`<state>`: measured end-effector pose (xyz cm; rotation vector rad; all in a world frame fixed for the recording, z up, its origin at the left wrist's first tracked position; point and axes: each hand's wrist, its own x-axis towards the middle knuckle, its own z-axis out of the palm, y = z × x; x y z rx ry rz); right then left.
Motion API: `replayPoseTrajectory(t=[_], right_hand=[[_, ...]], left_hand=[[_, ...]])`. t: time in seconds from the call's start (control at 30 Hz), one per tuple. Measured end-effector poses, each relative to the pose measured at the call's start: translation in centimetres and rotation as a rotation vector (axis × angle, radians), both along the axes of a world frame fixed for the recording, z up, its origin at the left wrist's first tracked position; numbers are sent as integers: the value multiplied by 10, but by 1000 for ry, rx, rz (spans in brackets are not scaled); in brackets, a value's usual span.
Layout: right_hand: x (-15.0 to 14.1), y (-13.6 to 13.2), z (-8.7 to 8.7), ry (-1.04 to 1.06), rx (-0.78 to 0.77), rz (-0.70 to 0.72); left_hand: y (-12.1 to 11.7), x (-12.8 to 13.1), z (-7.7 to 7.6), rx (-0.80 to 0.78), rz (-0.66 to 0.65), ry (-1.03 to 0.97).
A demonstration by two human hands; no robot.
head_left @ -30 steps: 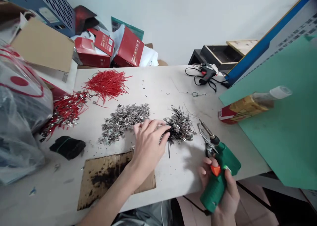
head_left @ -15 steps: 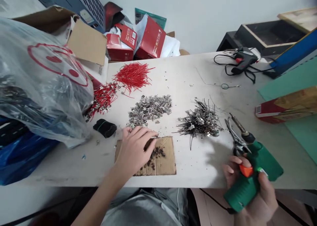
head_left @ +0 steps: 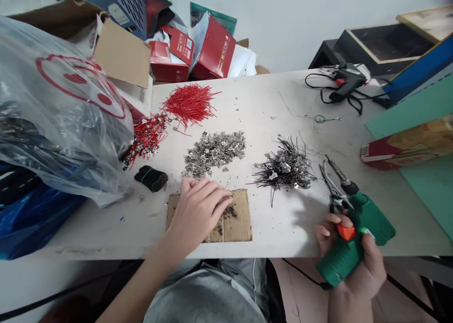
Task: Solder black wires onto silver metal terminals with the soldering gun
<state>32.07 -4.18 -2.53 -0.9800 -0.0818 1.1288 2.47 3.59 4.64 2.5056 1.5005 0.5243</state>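
Note:
My right hand [head_left: 366,271] is wrapped round the green handle of a soldering gun [head_left: 377,219], its fingers at the orange trigger; the metal tip points up and away. Pliers [head_left: 332,191] lie just beyond that hand. My left hand [head_left: 201,205] is over a scorched piece of cardboard [head_left: 242,224], thumb and fingertips pinched together; whatever is between them is hidden or too small to make out. Beyond it lies a heap of small silvery metal clips [head_left: 215,148]. Between the hands is a pile of black wires with metal clips [head_left: 286,167].
A bundle of black wires [head_left: 151,178] lies left of the cardboard. Red wires [head_left: 191,103] are heaped farther back. A plastic bag [head_left: 71,125] fills the left side. At the back right rests a glue gun [head_left: 348,82] with its cord; a red-and-brown box [head_left: 406,144] is nearer.
My left thumb and fingertips have come together over the cardboard, closing the gap between them. My right hand keeps its hold on the soldering gun. The view has shifted slightly.

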Motion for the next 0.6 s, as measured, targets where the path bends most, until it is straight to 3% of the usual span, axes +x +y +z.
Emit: replayPoseTrajectory(t=[0.13, 0.3, 0.5, 0.6], right_hand=[[-3, 2, 3, 13, 22, -11], [-3, 2, 4, 1, 19, -6], [-2, 1, 5, -15, 4, -6], [-5, 0, 11, -35, -22, -25]], left_hand=[[-18, 4, -10, -50, -36, -29], [-22, 1, -18, -61, -14, -71], [-23, 0, -15, -98, -35, -102], [-24, -21, -8, -50, 27, -156]])
